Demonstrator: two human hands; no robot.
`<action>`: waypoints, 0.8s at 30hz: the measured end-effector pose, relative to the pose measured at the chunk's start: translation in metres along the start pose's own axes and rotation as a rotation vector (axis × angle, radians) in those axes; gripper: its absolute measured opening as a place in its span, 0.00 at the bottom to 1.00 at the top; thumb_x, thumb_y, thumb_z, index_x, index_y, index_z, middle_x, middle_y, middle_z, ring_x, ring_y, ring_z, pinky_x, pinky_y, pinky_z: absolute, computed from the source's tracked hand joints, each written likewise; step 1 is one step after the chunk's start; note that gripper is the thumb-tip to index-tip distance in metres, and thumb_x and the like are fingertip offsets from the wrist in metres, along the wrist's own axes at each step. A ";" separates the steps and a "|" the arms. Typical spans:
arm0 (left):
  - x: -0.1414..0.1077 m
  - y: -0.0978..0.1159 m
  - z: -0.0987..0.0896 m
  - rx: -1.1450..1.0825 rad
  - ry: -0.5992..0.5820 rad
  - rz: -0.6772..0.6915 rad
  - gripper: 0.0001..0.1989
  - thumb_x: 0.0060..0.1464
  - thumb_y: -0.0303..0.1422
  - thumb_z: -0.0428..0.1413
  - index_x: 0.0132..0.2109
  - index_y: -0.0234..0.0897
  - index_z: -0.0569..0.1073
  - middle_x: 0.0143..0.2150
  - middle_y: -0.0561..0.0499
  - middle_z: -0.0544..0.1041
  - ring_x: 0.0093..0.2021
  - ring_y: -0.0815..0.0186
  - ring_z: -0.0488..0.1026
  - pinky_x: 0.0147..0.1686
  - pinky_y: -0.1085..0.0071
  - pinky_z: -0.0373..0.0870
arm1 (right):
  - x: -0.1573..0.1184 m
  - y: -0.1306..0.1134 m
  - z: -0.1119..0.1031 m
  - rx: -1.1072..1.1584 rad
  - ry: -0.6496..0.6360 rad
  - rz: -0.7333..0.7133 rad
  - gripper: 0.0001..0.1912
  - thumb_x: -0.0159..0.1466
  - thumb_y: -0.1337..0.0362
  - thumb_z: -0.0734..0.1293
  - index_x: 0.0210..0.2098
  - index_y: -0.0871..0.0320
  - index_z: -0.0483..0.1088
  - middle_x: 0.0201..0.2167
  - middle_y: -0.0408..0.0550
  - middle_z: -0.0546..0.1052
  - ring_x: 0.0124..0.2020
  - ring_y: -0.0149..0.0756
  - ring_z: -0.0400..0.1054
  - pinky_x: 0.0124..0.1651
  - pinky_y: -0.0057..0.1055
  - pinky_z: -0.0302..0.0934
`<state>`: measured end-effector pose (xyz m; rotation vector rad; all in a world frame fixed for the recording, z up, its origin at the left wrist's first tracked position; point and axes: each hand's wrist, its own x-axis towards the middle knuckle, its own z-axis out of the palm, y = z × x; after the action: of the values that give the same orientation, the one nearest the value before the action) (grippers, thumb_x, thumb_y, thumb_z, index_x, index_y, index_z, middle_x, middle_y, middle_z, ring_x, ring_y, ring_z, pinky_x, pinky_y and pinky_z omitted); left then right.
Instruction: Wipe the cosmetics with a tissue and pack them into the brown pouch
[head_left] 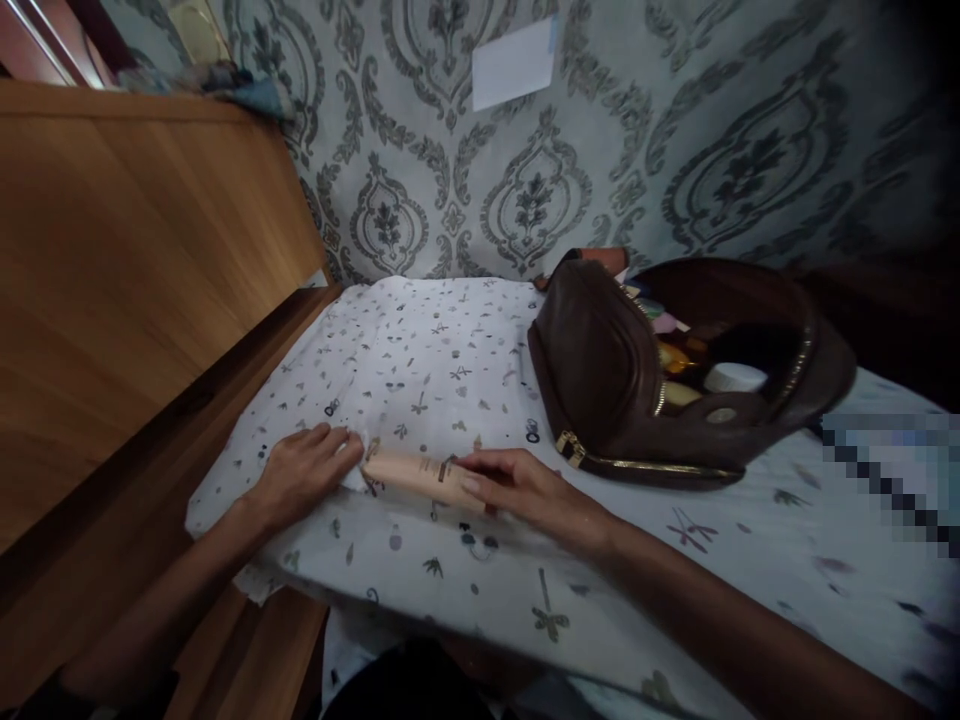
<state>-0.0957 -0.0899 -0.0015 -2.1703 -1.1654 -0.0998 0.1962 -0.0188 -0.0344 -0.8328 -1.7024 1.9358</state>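
Note:
A peach-coloured tube (420,477) lies slantwise over the patterned white cloth (420,350), near its front edge. The thumb and fingers of my right hand (529,492) are closed round its right end. At the tube's left end, my left hand (304,470) rests with its fingers curled and pressed together at a small white, crumpled piece (354,478), which may be tissue or cloth. To the right stands a brown leather bag (600,370), unzipped, with a white-capped jar (735,377) and several small items inside.
An orange-brown object (604,262) sits behind the bag by the patterned wall (450,150). A wooden cabinet (135,220) borders the left side. White paper (514,63) is on the wall. A blurred, pixelated patch covers the right edge.

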 end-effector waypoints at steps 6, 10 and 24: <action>0.020 -0.013 0.007 0.058 0.040 -0.046 0.10 0.65 0.25 0.46 0.40 0.37 0.71 0.31 0.47 0.74 0.33 0.58 0.70 0.29 0.65 0.62 | 0.007 -0.021 0.010 0.146 -0.066 0.046 0.19 0.56 0.48 0.71 0.33 0.58 0.69 0.26 0.45 0.75 0.23 0.27 0.66 0.22 0.24 0.54; 0.027 -0.021 0.008 0.000 0.143 -0.090 0.16 0.65 0.43 0.47 0.34 0.38 0.68 0.27 0.48 0.71 0.30 0.58 0.68 0.27 0.65 0.59 | 0.021 -0.011 0.010 0.081 0.076 -0.028 0.20 0.56 0.48 0.71 0.32 0.60 0.67 0.23 0.42 0.71 0.21 0.25 0.63 0.22 0.23 0.52; 0.079 0.098 0.015 -0.478 0.272 0.132 0.33 0.66 0.51 0.41 0.58 0.22 0.67 0.59 0.28 0.72 0.63 0.47 0.65 0.56 0.52 0.66 | 0.020 0.025 0.008 -0.171 0.320 -0.265 0.04 0.54 0.65 0.66 0.26 0.59 0.71 0.26 0.46 0.74 0.32 0.37 0.65 0.33 0.30 0.62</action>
<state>0.0230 -0.0620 -0.0351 -2.5357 -0.9031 -0.6526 0.1777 -0.0147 -0.0620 -0.8737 -1.6991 1.4155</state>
